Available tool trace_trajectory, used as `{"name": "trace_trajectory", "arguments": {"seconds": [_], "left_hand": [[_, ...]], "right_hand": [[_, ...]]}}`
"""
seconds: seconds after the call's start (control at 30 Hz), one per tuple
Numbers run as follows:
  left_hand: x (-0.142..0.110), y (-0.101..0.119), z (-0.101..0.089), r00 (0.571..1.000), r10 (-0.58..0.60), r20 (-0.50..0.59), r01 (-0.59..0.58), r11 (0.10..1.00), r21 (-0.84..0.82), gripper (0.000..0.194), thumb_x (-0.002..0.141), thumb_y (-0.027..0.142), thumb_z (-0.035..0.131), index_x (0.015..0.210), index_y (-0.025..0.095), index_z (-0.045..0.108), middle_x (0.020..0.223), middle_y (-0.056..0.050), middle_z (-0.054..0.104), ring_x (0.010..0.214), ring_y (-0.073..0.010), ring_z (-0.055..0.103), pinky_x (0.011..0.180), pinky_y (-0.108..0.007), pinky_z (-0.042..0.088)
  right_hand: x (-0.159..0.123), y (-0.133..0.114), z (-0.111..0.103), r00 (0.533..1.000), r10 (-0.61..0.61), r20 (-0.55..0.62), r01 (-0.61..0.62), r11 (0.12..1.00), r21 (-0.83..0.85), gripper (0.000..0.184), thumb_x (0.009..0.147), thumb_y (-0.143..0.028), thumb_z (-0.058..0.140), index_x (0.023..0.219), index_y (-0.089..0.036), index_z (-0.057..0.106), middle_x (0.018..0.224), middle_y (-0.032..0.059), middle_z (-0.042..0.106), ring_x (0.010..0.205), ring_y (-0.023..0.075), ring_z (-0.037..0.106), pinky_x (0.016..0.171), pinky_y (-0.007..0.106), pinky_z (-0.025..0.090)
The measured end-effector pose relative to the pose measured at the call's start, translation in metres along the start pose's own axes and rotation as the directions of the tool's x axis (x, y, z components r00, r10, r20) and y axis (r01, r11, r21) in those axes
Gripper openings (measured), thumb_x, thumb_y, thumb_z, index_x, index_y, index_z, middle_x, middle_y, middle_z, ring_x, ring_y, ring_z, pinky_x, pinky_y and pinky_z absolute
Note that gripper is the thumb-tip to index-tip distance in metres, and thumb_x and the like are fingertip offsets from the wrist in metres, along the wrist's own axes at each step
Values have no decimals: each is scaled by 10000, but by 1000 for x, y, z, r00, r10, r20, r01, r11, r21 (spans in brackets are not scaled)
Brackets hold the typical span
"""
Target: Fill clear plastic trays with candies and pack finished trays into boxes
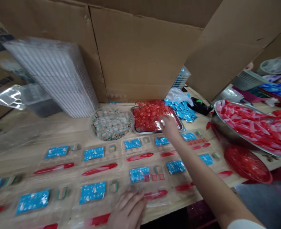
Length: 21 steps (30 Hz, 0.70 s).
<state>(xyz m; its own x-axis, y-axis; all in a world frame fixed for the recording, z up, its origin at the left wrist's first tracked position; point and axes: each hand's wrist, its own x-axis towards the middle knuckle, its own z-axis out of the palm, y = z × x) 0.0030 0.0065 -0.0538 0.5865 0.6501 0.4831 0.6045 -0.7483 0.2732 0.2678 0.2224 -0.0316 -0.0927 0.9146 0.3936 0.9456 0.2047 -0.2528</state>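
My right hand (169, 127) reaches down into a metal tray (138, 129) heaped with small red translucent square pieces (147, 114). A fingertip there shows something white; blur hides what the fingers hold. Lower down, my left hand (127, 210) lies flat with its fingers stretched over a clear plastic tray, beside a slim red pen-shaped item (156, 194). That tray holds a blue printed packet (138, 174), a small striped block (157, 169) and red square pieces (154, 177). Several similar clear trays stand in rows, each with a blue packet (92, 192) and a red pen-shaped item (99, 169).
A round clear container of striped blocks (112, 123) sits left of the metal tray. Stacked clear trays (57, 73) lean against cardboard (140, 54). Blue packets (184, 109) lie behind. At right are a metal bowl (220, 124) of red pen-shaped items and a red basket (247, 163).
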Motion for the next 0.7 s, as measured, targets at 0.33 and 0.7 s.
{"name": "trace_trajectory", "arguments": {"seconds": [0.33, 0.7], "left_hand": [[4, 13, -13, 980, -157, 120, 169, 981, -94, 261, 817, 154, 507, 1048, 221, 607, 1092, -2, 661, 967, -173, 615, 848, -325, 522], [5, 22, -21, 935, -263, 240, 306, 938, -164, 267, 832, 120, 487, 1056, 213, 599, 1141, -26, 631, 1066, -174, 553, 982, -402, 423]], "right_hand": [[14, 35, -24, 935, 253, 249, -209, 960, -187, 207, 763, -234, 557, 928, -140, 640, 939, 122, 642, 817, 205, 602, 695, 294, 439], [-54, -58, -30, 962, 152, 225, -241, 861, 448, 214, 756, -281, 558, 943, -190, 605, 758, 14, 667, 671, 152, 616, 637, 292, 499]]}}
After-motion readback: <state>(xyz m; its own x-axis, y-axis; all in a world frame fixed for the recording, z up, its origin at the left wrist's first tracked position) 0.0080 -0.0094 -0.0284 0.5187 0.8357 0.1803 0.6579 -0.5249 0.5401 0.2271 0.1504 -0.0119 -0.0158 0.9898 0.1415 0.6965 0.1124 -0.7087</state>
